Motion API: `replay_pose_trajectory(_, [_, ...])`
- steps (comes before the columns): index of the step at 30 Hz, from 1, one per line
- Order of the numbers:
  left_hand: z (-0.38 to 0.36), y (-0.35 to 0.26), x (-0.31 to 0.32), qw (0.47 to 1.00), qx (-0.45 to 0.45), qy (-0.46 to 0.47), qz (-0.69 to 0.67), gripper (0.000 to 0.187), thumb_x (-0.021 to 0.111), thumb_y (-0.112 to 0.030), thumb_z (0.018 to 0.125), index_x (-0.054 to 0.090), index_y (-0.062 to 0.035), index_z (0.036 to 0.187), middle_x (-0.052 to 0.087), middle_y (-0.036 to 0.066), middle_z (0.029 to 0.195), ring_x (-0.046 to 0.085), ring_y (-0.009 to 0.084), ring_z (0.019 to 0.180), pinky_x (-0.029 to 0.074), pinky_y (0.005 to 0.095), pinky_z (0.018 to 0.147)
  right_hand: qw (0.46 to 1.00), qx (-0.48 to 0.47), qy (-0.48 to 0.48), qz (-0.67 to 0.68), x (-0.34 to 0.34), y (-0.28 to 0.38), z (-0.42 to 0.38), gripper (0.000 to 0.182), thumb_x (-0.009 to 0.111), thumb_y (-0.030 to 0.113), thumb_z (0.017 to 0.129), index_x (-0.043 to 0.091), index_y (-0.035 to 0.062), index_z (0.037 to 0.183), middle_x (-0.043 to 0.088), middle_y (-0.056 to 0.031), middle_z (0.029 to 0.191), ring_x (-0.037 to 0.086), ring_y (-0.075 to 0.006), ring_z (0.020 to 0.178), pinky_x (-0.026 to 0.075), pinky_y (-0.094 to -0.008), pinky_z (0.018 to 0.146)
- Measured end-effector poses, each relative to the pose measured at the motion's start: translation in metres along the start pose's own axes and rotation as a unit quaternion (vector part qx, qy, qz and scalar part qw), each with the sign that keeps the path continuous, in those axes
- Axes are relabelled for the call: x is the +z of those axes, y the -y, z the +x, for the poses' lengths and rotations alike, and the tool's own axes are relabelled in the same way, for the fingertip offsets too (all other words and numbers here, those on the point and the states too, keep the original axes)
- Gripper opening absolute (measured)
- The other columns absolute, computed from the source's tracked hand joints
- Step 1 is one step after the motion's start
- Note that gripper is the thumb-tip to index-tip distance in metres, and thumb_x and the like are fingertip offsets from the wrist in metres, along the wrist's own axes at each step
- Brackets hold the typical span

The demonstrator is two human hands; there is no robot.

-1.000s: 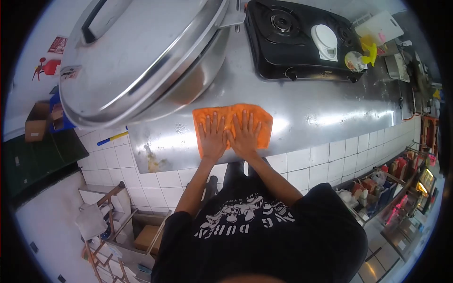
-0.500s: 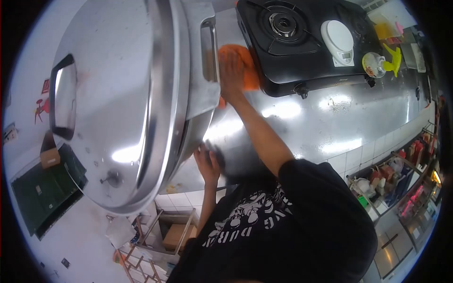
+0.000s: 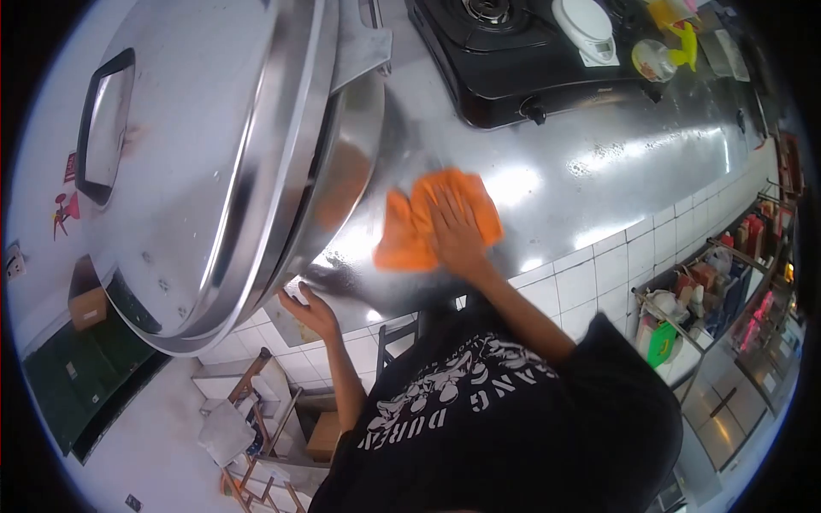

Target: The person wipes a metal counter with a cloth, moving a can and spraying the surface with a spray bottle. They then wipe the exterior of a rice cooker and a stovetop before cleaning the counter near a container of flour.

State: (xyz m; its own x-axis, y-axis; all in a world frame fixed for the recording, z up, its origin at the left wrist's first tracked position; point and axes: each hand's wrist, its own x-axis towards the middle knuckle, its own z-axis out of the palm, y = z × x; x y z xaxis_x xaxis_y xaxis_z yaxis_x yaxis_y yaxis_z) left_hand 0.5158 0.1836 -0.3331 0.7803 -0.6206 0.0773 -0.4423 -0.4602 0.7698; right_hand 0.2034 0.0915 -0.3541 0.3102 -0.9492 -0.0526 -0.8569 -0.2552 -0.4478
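Observation:
An orange cloth [image 3: 406,244] lies spread on the steel counter [image 3: 564,188], with my right hand [image 3: 457,235] flat on top of it, fingers stretched out. At the counter's front edge is my left hand [image 3: 310,312], fingers apart and holding nothing, near the lower side of a large metal pot [image 3: 351,154]. Over the pot is a big domed lid [image 3: 188,171] with a black-framed handle.
A black gas stove [image 3: 547,94] stands at the back, with a white kitchen scale [image 3: 590,30] on it. Beside the scale is a spray bottle [image 3: 657,60] with a yellow-green head. Shelves with goods [image 3: 693,299] are at the right.
My right hand and the orange cloth have come from beside the stove toward the counter's front. My left hand has shifted left and lower. The view has shifted.

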Motion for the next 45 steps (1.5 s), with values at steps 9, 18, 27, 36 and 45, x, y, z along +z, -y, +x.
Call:
replay_pose_trajectory(9, [0.042,0.034,-0.029,0.953,0.056,0.208,0.213,0.079,0.067,-0.042,0.089,0.040,0.0115,0.140,0.032,0.030,0.150,0.032,0.0425,0.141,0.028,0.0435,0.115,0.980,0.064,-0.183,-0.040,0.005,-0.017,0.174,0.063,0.049,0.030,0.091,0.040,-0.0031,0.144,0.037,-0.0232,0.151,0.031,-0.0364,0.143,0.025,-0.0501,0.115])
replay_pose_trajectory(18, [0.058,0.032,-0.046,0.918,0.095,0.288,0.257,0.079,0.082,-0.029,0.077,0.044,0.0028,0.139,0.037,0.027,0.149,0.035,0.0418,0.139,0.035,0.0446,0.112,0.982,0.041,-0.179,-0.051,0.011,-0.029,0.089,0.061,0.056,0.023,0.083,0.048,-0.0024,0.138,0.042,-0.0234,0.148,0.040,-0.0380,0.137,0.028,-0.0533,0.112])
replay_pose_trajectory(27, [0.063,0.049,-0.032,0.907,0.189,0.226,0.302,0.070,0.089,-0.022,0.063,0.049,-0.0032,0.118,0.054,0.016,0.120,0.054,0.0390,0.113,0.051,0.0495,0.083,0.985,-0.060,-0.028,0.157,0.050,0.053,-0.066,0.064,0.055,0.022,0.087,0.040,0.0046,0.146,0.061,-0.0179,0.123,0.064,-0.0297,0.099,0.050,-0.0455,0.085])
replay_pose_trajectory(36, [0.046,0.047,-0.061,0.919,0.158,0.190,0.307,0.075,0.075,-0.042,0.081,0.045,-0.0004,0.135,0.043,0.023,0.144,0.042,0.0395,0.134,0.042,0.0534,0.099,0.963,0.248,-0.081,-0.063,-0.091,-0.181,-0.059,0.073,0.045,0.053,0.093,0.037,0.0087,0.150,0.015,-0.0196,0.162,0.010,-0.0423,0.149,0.010,-0.0629,0.115])
replay_pose_trajectory(45, [0.069,0.165,-0.132,0.957,-0.226,0.183,0.002,0.077,0.032,-0.053,0.103,0.025,0.0079,0.150,0.025,0.019,0.159,0.028,0.0280,0.146,0.020,0.0355,0.119,0.968,0.183,-0.171,-0.017,0.056,0.064,0.006,0.075,0.050,0.046,0.089,0.034,-0.0010,0.146,0.040,-0.0234,0.146,0.035,-0.0392,0.138,0.023,-0.0495,0.116])
